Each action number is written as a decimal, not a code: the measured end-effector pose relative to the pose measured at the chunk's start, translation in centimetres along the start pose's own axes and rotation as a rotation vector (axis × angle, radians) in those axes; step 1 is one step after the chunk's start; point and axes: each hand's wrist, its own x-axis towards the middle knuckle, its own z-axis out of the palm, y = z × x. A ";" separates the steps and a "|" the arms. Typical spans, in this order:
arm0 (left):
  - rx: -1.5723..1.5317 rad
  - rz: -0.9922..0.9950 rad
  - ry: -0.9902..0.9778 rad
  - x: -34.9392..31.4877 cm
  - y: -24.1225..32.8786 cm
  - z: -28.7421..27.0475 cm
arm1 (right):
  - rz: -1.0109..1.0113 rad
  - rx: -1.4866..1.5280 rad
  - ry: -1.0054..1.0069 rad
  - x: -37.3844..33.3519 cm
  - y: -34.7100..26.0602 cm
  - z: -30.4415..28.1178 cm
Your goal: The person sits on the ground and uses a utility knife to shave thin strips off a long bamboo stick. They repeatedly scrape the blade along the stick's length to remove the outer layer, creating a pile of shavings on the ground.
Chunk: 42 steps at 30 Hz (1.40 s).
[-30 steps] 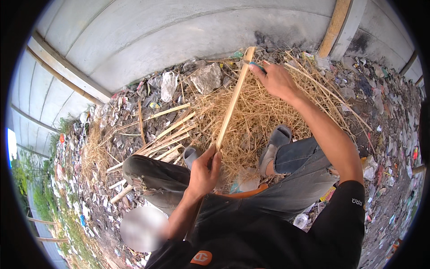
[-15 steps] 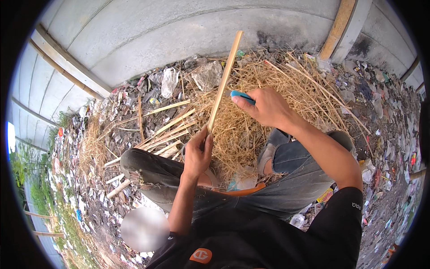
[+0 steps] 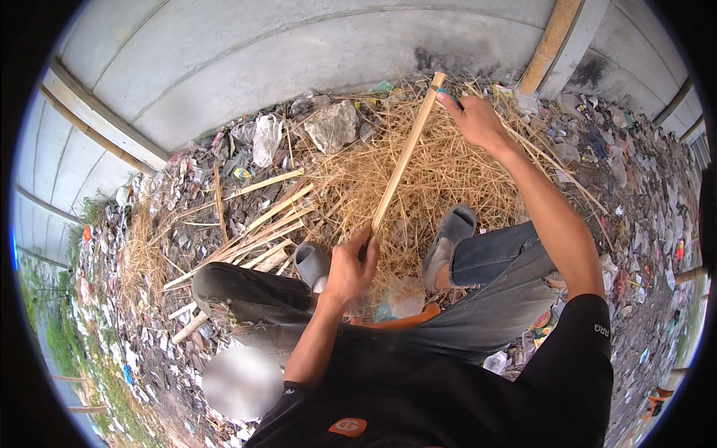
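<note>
Left hand grips the likely light, springy strip, sensibly by its near end; right hand clasps a knife.

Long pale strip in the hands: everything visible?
The long, flat, pale-yellow strip, wood or bamboo by its look, slants away and rightward over golden dry straw. The left hand grips its near part, hiding that end. Near its far end, a dark-bladed knife in the right hand appears to cross it.
</note>
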 end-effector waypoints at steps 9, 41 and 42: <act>-0.143 -0.045 0.031 0.3 -0.6 -1.2 | -0.383 0.012 -0.475 -12.8 -11.4 4.6; -0.651 -0.185 -0.210 -3.1 -2.4 -2.0 | 0.254 -0.028 0.493 2.8 10.6 -6.5; -0.641 -0.211 -0.175 -2.2 -2.8 -2.6 | 0.217 0.005 0.440 2.5 10.2 -6.5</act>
